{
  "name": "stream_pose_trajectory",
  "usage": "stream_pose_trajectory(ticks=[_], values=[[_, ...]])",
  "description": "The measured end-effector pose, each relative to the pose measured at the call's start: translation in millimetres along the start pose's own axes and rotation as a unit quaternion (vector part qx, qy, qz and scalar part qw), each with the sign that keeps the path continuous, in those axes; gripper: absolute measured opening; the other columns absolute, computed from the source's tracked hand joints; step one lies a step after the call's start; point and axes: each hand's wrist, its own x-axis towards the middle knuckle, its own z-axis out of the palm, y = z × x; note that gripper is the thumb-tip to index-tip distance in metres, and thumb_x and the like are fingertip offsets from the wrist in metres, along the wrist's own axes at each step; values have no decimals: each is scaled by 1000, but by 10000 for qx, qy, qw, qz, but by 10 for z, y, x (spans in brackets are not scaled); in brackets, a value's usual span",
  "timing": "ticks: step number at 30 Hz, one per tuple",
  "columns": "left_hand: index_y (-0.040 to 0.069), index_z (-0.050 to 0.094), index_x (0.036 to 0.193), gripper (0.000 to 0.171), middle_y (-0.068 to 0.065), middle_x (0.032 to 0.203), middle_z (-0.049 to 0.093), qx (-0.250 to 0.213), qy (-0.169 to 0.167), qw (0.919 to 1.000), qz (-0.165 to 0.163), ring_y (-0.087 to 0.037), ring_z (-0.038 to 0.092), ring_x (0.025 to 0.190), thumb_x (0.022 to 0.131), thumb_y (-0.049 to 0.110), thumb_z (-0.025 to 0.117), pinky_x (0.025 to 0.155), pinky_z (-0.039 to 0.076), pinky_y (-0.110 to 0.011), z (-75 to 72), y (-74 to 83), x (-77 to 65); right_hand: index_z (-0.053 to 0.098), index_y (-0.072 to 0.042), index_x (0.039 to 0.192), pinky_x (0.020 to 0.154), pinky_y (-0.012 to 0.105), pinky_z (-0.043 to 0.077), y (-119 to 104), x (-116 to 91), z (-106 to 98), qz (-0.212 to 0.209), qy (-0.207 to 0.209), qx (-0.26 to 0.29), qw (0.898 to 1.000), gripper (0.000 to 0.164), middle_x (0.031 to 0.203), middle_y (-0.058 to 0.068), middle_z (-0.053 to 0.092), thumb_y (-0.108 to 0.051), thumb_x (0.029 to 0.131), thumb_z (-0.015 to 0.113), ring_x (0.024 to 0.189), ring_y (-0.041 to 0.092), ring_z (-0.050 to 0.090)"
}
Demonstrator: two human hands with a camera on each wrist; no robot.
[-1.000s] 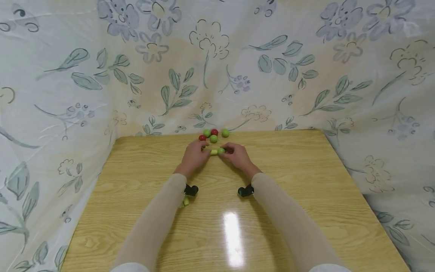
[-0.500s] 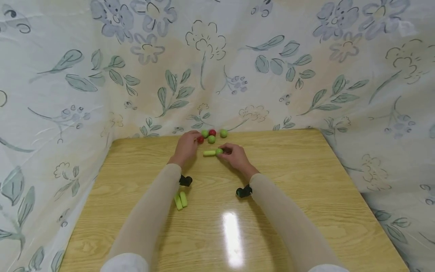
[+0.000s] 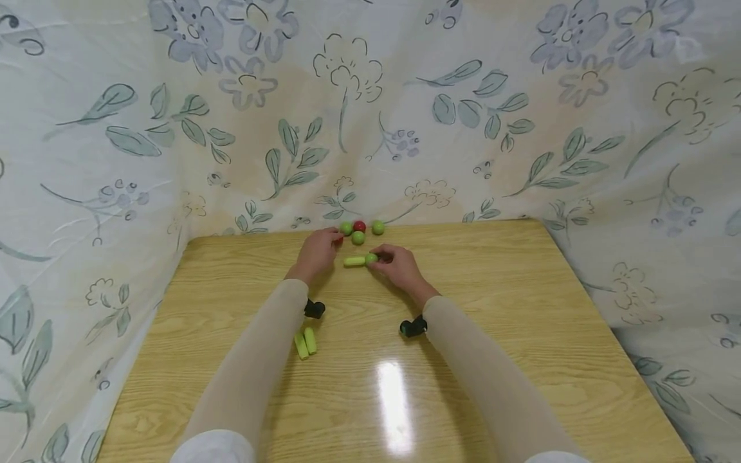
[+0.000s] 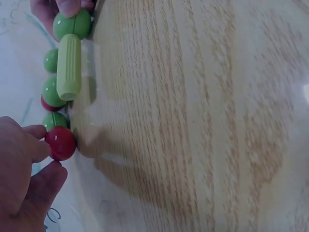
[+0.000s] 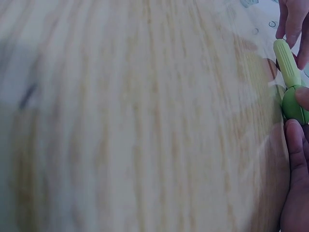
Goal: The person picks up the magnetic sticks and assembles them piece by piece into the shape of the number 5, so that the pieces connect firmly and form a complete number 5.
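My right hand (image 3: pixel 401 266) pinches a green ball (image 3: pixel 371 258) between thumb and fingers. A light green ribbed rod (image 4: pixel 69 67) is joined to that ball, its free end pointing left toward the other hand. My left hand (image 3: pixel 318 252) is at the back of the table, with thumb and fingertips around a red ball (image 4: pixel 62 143); in the head view the fingers hide most of this ball. Just behind it sits a green ball (image 3: pixel 345 228). The right wrist view shows the rod (image 5: pixel 287 62) standing out from the held green ball (image 5: pixel 293 104).
Beside the left hand, a second red ball (image 3: pixel 359 226) and more green balls (image 3: pixel 358 238) lie along the back edge, near the floral cloth (image 3: pixel 440 154). Two loose light green rods (image 3: pixel 311 341) lie by the left forearm on the wooden table (image 3: pixel 492 308).
My left hand has left the rod and moved left and back to the red ball. My right hand keeps its pinch on the green ball. The two loose rods have come into fuller view.
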Motion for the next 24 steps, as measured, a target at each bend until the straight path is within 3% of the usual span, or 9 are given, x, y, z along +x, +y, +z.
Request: stream_pose_trajectory(ticks=[9, 17, 24], values=[[0, 69, 142, 38, -16, 140, 68, -295, 58, 9995, -59, -35, 61, 133, 105, -3, 65, 115, 47, -47, 3, -27, -76, 79, -10, 125, 89, 37, 58, -11, -11, -5, 32, -6, 79, 10000, 28, 109, 4, 76, -18, 99, 84, 97, 20, 69], [2, 67, 146, 38, -16, 143, 67, -648, -19, 9972, -378, -34, 60, 134, 109, 10, 66, 115, 47, -48, 49, -57, -112, 80, -10, 123, 88, 38, 58, -17, -19, -18, 33, 33, 124, 9999, 26, 108, 4, 76, -18, 99, 84, 96, 20, 69], [0, 68, 143, 39, -17, 134, 71, -1063, 137, 9938, -298, -33, 64, 124, 107, 15, 72, 109, 51, -48, -27, -148, -115, 80, -10, 125, 89, 37, 58, -31, -22, -23, 64, -6, 105, 9999, 27, 109, 5, 76, -18, 99, 84, 98, 20, 69]])
